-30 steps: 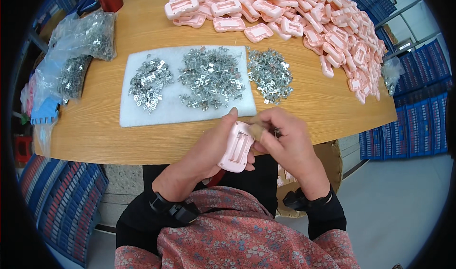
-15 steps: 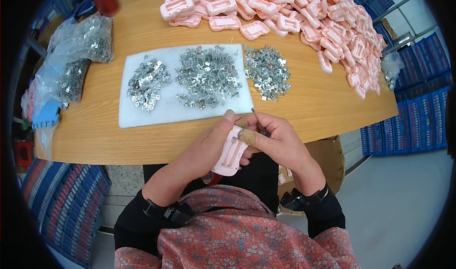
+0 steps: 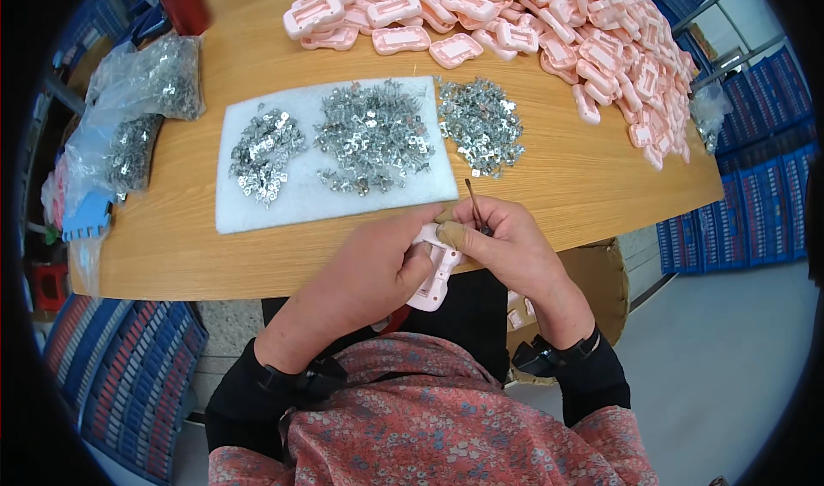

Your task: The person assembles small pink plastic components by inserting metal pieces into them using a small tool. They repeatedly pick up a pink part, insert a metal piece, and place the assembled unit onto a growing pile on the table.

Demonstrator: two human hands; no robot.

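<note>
Just off the table's near edge, my left hand (image 3: 373,258) grips a pale pink plastic housing (image 3: 435,290) with a long recess in its face. Its thumb is bent down onto the recess and covers part of it. My right hand (image 3: 511,250) is closed around a thin dark pointed tool (image 3: 472,196), whose tip sticks up past the fingers. Tan wrapping (image 3: 452,235) covers the right thumb, which presses at the housing's far end. Whether a small part is pinched there is hidden. Small metal contact pieces lie beyond in a left pile (image 3: 264,155) and a bigger pile (image 3: 373,138).
Both piles rest on a white foam sheet (image 3: 330,215); a third metal pile (image 3: 482,130) lies right of it on the wooden table (image 3: 584,177). Pink housings (image 3: 549,39) heap up at the far right. Plastic bags of metal pieces (image 3: 137,112) and a red container (image 3: 183,3) stand left.
My left hand has shifted right over the housing, its thumb moving from the edge onto the recess. The tool in my right hand now points more upright.
</note>
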